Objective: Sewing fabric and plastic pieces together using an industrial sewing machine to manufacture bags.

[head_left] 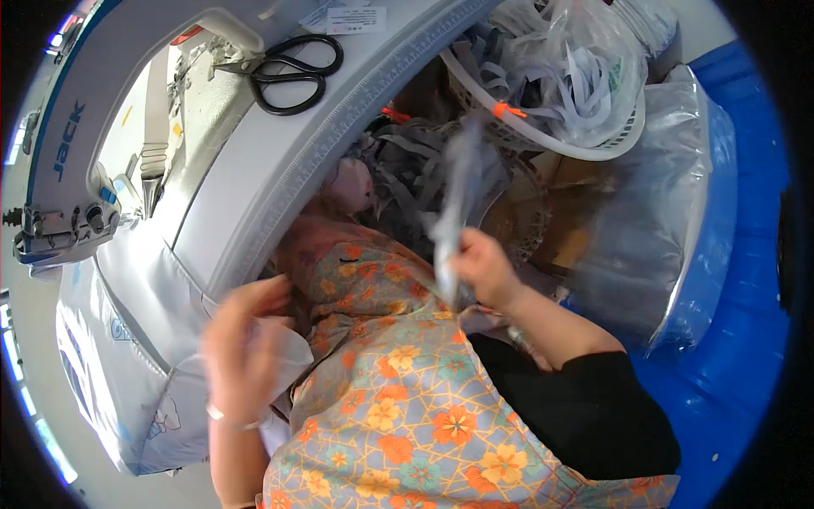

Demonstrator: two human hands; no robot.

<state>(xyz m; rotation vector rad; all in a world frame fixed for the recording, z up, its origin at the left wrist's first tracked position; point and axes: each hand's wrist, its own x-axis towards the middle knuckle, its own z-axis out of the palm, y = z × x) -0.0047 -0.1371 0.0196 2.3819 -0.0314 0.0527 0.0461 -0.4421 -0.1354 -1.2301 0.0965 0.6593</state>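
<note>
The white surface (254, 170) sweeps across the upper left, carrying a sewing machine (59, 161) at its far left and black scissors (292, 72) near its curved edge. To the right a big clear plastic bag (670, 220) leans against something blue, and above it a white basket (585, 127) brims with pale fabric strips. Pale grey fabric (127, 339) hangs off the surface's near edge toward the floral lap (407, 399).

The left hand (246, 339) rests on a thin whitish piece (284, 356) at that fabric's edge; it is blurred, so I cannot tell whether the grip is clenched. The right hand (483, 267) grasps a grey strip (458, 187), lifted upright above the lap, blurred by motion.

To do this well, I judge the strip should be pinched near one end and drawn clear of the tangled heap (407, 170) behind it.
</note>
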